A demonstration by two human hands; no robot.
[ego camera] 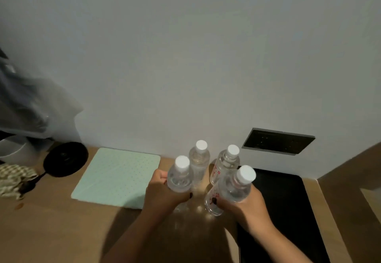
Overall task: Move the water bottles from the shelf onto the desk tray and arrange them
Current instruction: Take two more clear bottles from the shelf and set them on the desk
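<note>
Several clear water bottles with white caps stand close together on the brown desk. My left hand (165, 192) grips the front-left bottle (179, 177) around its body. My right hand (245, 205) holds the front-right bottle (235, 188), which tilts a little and shows a red-printed label. Behind them stand a back-left bottle (199, 159) and a back-right bottle (226, 163), both upright and untouched. A black tray (288, 201) lies just right of the bottles, partly under my right forearm.
A pale green dotted mat (117, 176) lies left of the bottles. Further left are a round black disc (66, 158), a checked cloth (12, 178) and a plastic bag (31, 102). A dark socket panel (278, 141) sits on the wall.
</note>
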